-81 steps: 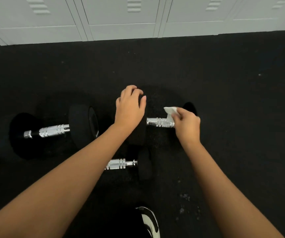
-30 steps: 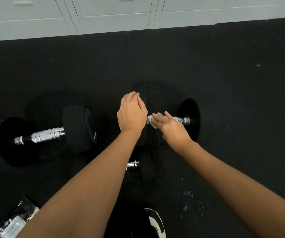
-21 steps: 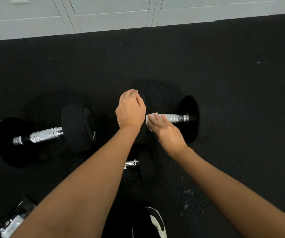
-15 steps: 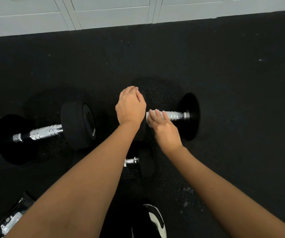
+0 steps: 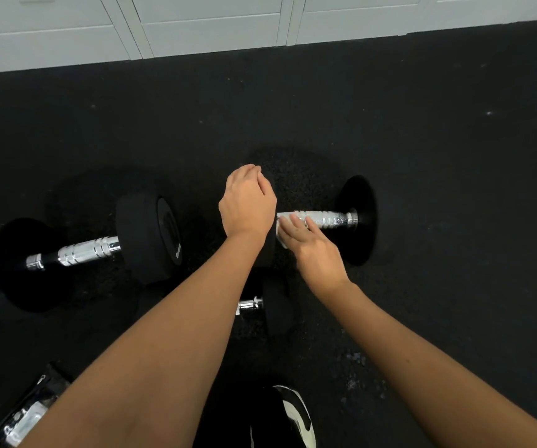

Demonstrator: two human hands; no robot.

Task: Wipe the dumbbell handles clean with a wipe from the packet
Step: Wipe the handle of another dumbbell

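Note:
Three black dumbbells with chrome handles lie on the black rubber floor. My left hand (image 5: pixel 248 203) rests on top of the left weight head of the right dumbbell (image 5: pixel 357 221), covering it. My right hand (image 5: pixel 309 244) presses a white wipe (image 5: pixel 282 231) against the left end of that dumbbell's chrome handle (image 5: pixel 331 219); the wipe is mostly hidden under my fingers. A larger dumbbell (image 5: pixel 146 239) lies to the left, its handle (image 5: pixel 83 252) bare. A smaller dumbbell (image 5: pixel 275 307) lies nearer me, mostly hidden by my left forearm.
White lockers (image 5: pixel 209 24) run along the far edge of the floor. The wipes packet (image 5: pixel 24 415) lies at the bottom left. A black and white shoe (image 5: pixel 293 418) shows at the bottom centre. Open floor stretches to the right.
My right hand slid the wipe from the handle's right end to its left end, next to my left hand. The left hand stayed on the weight head. The camera tilted down slightly.

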